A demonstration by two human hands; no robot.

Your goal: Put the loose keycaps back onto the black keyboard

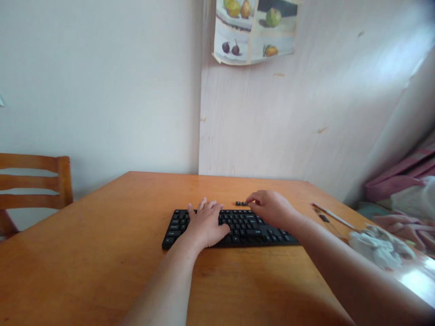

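A black keyboard (243, 226) lies flat on the wooden table in front of me. My left hand (206, 225) rests over its left half, fingers spread and thumb out to the right, hiding some of the keys. Just behind the keyboard's back edge, two small black keycaps (238, 203) sit side by side on the wood. My right hand (270, 208) reaches over the right part of the keyboard, its fingers bent together and their tips down beside the right-hand keycap. Whatever is between those fingertips is too small and hidden to make out.
The wooden table (102, 235) meets the wall at the back. Toward its right edge lie a thin pale stick (335, 216), a small black piece (324, 218) and a crumpled whitish cloth or bag (380, 246). A wooden chair (37, 181) stands at left.
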